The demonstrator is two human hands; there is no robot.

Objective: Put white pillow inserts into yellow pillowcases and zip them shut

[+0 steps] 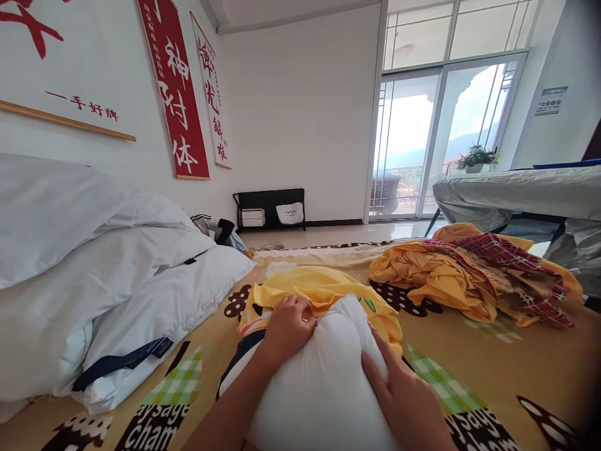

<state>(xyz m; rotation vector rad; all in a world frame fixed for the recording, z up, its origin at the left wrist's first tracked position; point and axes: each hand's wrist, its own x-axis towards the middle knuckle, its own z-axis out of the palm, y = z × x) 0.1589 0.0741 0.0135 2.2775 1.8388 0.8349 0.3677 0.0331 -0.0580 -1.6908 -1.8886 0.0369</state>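
A white pillow (323, 376) lies in front of me on the patterned bed sheet (493, 357), its far end inside a yellow pillowcase (323, 288). My left hand (288, 326) is closed, pinching the edge of the yellow pillowcase against the pillow's top left. My right hand (404, 394) lies on the pillow's right side, fingers stretched along it beside the pillowcase edge.
Several white pillows (94, 282) are stacked at the left against the wall. A heap of yellow and red plaid cloth (474, 272) lies at the right on the bed. A covered table (516, 194) stands beyond it, near the glass balcony door (422, 138).
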